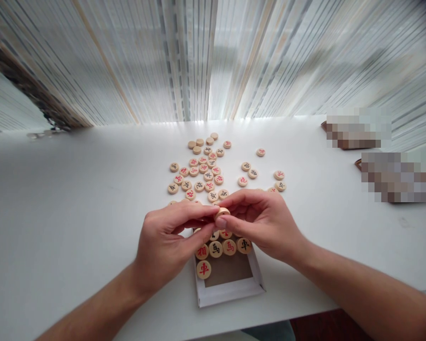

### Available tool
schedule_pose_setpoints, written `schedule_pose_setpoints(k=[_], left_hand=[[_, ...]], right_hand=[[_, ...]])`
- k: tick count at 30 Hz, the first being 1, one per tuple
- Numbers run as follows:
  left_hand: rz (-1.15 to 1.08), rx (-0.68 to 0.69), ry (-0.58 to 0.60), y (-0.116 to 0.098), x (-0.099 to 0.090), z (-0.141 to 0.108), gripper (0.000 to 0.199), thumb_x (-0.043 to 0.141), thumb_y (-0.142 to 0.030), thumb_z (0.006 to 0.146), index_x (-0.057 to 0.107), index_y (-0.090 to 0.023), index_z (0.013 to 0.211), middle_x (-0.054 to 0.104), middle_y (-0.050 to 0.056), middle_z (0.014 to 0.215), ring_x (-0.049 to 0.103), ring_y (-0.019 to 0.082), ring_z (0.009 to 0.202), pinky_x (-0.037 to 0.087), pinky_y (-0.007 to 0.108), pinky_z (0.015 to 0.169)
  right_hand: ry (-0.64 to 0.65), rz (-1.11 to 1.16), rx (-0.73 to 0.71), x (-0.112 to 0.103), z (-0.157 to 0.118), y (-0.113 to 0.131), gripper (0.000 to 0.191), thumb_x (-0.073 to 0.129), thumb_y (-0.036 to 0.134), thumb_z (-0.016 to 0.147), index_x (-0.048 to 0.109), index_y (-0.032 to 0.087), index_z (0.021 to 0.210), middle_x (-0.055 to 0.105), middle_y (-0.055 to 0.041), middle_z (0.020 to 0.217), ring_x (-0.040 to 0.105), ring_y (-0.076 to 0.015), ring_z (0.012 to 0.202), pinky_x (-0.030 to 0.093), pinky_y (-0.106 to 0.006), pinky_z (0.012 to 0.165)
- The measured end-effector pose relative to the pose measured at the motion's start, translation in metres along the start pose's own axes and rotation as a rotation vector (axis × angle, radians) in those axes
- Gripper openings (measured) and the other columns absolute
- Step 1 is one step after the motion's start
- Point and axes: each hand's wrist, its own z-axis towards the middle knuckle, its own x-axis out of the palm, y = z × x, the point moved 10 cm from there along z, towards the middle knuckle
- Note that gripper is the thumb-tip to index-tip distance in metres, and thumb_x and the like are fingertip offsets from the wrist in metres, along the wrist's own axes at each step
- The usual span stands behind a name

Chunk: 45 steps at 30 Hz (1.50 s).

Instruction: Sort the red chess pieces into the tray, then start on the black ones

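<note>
Between the fingertips of my left hand [173,232] and my right hand [262,220] is a round wooden xiangqi piece [222,213], tilted up on its side. Both hands pinch it above the far part of a shallow white cardboard box [230,291]. Inside the box, larger pieces lie in rows, among them a red-marked piece [203,269] at the left and a black-marked piece [244,245] at the right. The box's far end is hidden behind my hands. The held piece's marking cannot be made out.
Several smaller xiangqi pieces [208,176] lie scattered beyond my hands on the white table [92,213], some blank side up. Two framed objects [355,137] with blurred faces stand at the right. Striped string curtains [188,61] hang behind the table.
</note>
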Motion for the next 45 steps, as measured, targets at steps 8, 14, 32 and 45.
schedule_pose_setpoints(k=[8, 14, 32, 45], left_hand=[[0.116, 0.153, 0.046, -0.015, 0.004, 0.001, 0.043, 0.085, -0.004, 0.088, 0.083, -0.031, 0.121, 0.085, -0.003, 0.103, 0.079, 0.012, 0.087, 0.067, 0.023, 0.083], [-0.006, 0.021, -0.022, 0.002, -0.004, 0.0, 0.038, 0.082, -0.003, 0.09, 0.084, -0.03, 0.117, 0.083, -0.003, 0.107, 0.08, 0.012, 0.096, 0.068, 0.021, 0.09], [-0.048, -0.087, -0.096, 0.001, -0.01, 0.005, 0.024, 0.092, -0.013, 0.084, 0.088, -0.025, 0.104, 0.088, -0.001, 0.097, 0.085, 0.016, 0.081, 0.071, 0.019, 0.077], [-0.113, -0.124, -0.071, 0.005, -0.007, 0.005, 0.022, 0.092, -0.011, 0.082, 0.087, -0.022, 0.1, 0.088, 0.001, 0.091, 0.085, 0.016, 0.078, 0.071, 0.018, 0.075]], right_hand=[[0.036, 0.002, 0.014, 0.003, 0.0, 0.0, 0.022, 0.097, 0.019, 0.08, 0.091, 0.027, 0.099, 0.086, -0.0019, 0.082, 0.08, -0.0124, 0.074, 0.066, -0.016, 0.073], [0.028, -0.197, -0.172, 0.0, 0.0, 0.016, 0.024, 0.085, 0.02, 0.093, 0.089, 0.031, 0.114, 0.084, -0.0056, 0.097, 0.078, -0.0159, 0.088, 0.066, -0.024, 0.077], [0.03, -0.022, -0.105, 0.001, -0.001, 0.009, 0.023, 0.087, 0.017, 0.091, 0.087, 0.026, 0.112, 0.087, -0.0035, 0.097, 0.084, -0.0149, 0.085, 0.071, -0.023, 0.08], [0.061, 0.095, 0.011, 0.005, -0.001, 0.001, 0.029, 0.096, 0.017, 0.081, 0.082, 0.018, 0.107, 0.084, -0.0028, 0.081, 0.08, -0.0143, 0.07, 0.069, -0.022, 0.069]])
